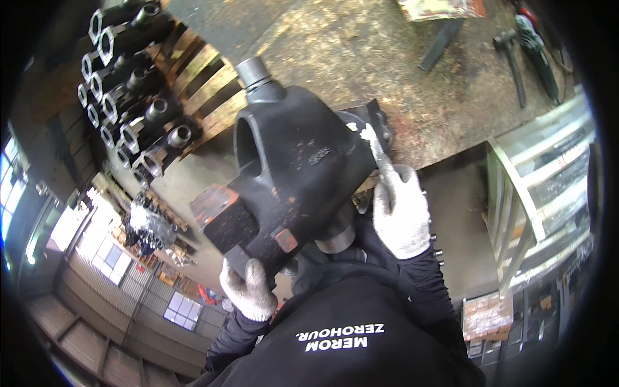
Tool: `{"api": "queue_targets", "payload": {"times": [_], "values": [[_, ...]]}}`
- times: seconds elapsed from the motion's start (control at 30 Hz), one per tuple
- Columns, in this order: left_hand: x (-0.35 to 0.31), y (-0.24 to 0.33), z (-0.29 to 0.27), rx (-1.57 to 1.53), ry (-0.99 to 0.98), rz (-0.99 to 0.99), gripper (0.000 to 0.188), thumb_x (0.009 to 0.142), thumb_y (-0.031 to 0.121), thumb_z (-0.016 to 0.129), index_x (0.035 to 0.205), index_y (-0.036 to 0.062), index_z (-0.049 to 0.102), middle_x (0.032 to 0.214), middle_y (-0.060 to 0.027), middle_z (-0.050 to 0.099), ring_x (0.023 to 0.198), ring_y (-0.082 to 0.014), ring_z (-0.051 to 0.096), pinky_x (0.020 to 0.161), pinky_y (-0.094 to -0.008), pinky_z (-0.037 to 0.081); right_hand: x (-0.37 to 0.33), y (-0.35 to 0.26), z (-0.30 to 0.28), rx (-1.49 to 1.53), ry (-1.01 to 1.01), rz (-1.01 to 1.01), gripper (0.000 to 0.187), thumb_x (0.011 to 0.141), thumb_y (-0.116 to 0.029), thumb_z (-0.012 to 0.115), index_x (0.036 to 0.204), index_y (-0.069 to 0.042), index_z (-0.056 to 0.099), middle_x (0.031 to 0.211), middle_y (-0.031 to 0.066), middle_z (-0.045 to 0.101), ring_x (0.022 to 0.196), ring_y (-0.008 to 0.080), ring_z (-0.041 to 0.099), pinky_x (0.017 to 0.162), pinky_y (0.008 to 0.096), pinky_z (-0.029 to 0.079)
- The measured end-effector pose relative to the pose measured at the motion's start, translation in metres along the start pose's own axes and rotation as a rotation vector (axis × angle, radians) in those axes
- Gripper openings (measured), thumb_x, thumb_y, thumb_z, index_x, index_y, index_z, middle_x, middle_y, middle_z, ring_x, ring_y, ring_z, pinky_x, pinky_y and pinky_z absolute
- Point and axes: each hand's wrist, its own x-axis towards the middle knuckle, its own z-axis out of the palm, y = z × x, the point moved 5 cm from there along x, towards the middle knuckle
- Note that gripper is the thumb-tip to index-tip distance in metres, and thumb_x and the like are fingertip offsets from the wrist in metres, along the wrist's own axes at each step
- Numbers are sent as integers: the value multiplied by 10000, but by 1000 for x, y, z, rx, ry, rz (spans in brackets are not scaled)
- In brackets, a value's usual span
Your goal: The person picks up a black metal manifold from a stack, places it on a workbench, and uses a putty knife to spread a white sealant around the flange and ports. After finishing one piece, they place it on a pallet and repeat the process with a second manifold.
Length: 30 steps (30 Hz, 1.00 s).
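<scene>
A large black metal casting lies before me, with a wide oval opening on its left side and a bare metal pipe end at the top. White gloved, my right hand is closed around a slim spatula-like tool, its tip smeared with white paste. That tip is by the casting's upper right end, where a white smear shows. My left hand, also gloved, grips a dark rectangular piece at the casting's lower left; whether it belongs to the casting I cannot tell.
Several similar black castings are stacked on a wooden pallet at the far left. A hammer and a green power tool lie on the worn bench. A dark bar is there too. Pale metal framework stands at the right.
</scene>
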Motion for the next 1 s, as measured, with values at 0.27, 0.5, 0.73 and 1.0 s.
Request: {"api": "queue_targets", "payload": {"times": [0.27, 0.5, 0.73, 1.0], "values": [[9, 25, 19, -203, -118, -19, 352, 1041, 155, 593, 1320, -57, 559, 1122, -100, 695, 993, -155, 638, 872, -323, 534, -9, -2, 7, 320, -149, -265, 411, 973, -2, 627, 1382, -41, 618, 1228, 187, 676, 1036, 312, 721, 918, 350, 560], [22, 45, 24, -69, -228, -49, 459, 1033, 193, 642, 1394, -64, 522, 1244, -144, 675, 1102, -187, 639, 980, -344, 517, 5, 22, 16, 655, -42, -14, 454, 992, -31, 660, 1394, 38, 462, 1145, 184, 718, 979, 200, 725, 863, 312, 579], [81, 54, 31, -773, -230, -569, 550, 1047, 521, 504, 1176, 14, 675, 1127, -134, 714, 1015, -283, 694, 936, -422, 564, 34, 41, -13, 387, 94, 24, 412, 927, -97, 772, 1274, 69, 627, 979, 74, 743, 839, 94, 675, 767, 261, 554], [98, 26, 9, -607, -195, -499, 414, 1002, 355, 526, 1178, 14, 682, 1097, -117, 724, 983, -243, 697, 892, -376, 567, 79, 51, -7, 314, 61, -61, 396, 874, -229, 805, 1177, 6, 706, 987, 165, 772, 922, 231, 772, 816, 341, 586]]}}
